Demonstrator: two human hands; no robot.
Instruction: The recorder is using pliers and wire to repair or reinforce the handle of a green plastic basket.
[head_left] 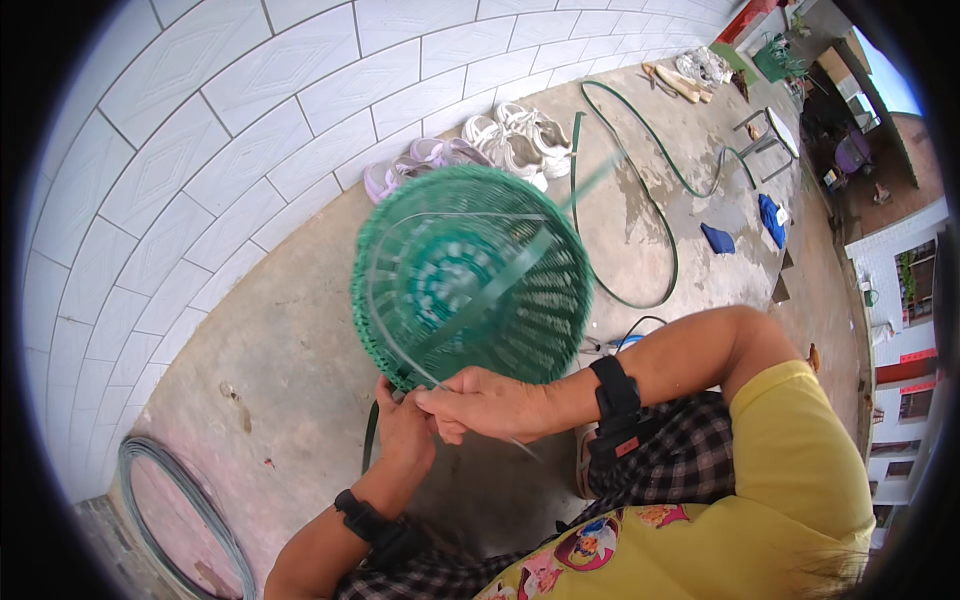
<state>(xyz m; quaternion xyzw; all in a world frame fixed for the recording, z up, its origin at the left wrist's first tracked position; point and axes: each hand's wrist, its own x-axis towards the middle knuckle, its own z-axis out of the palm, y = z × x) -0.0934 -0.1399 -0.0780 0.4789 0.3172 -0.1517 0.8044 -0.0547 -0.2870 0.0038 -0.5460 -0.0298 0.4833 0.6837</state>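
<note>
Basket of green woven strips, mouth toward the wearer, both hands at its near rim.
Head view: the basket (pixel 387 285) is in front of the person, over the concrete floor (pixel 270 370); whether it rests there I cannot tell. The left hand (pixel 405 430) appears to pinch the rim; the right hand (pixel 490 402) is closed, thumb and fingers nipping a thin pale strip (pixel 372 305) that loops along the mouth. A blurred green strap (pixel 505 280) crosses the opening. The basket looks light and springy, probably smooth plastic, unlikely to break but apt to swivel; the rim seems the surest hold. The pale strip looks bendy yet stiff enough to spring back, so best gripped close to the weave.
</note>
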